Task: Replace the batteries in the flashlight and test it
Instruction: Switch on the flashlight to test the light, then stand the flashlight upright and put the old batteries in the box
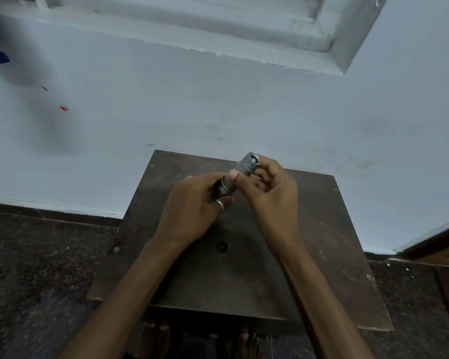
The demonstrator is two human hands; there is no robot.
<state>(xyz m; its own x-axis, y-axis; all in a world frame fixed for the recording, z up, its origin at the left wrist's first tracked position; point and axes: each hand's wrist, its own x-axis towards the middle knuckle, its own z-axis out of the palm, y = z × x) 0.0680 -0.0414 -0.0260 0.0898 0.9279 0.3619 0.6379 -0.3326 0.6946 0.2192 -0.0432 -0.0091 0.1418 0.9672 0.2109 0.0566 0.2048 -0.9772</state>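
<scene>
A: Which step is this?

B: Opening or closing the flashlight [248, 164], I judge. Both hands hold it in the air over the far part of the surface [322, 229]. The left hand [192, 208] is wrapped round the dark rear end, and the right hand [270, 193] pinches the silver head, thumb lying across the barrel.

A: Are the batteries in?

B: I cannot tell, as no battery shows. A small black round part [222, 246] lies on the surface near the left wrist. It may be a cap, but it is too small to be sure.

A: And the next move?

B: Probably a twist, one hand holding the body steady while the other turns the head along the thread. It needs a straight, firm hold so that the parts do not cross-thread or slip.

A: And the room?

B: The surface is a dark, worn board standing on a speckled dark floor [36, 255], its far edge against a pale blue wall [218, 99]. A recessed frame [218, 22] sits high on that wall, and two red marks [64, 108] show at the left. Bare feet [246, 343] show at the near edge.
</scene>
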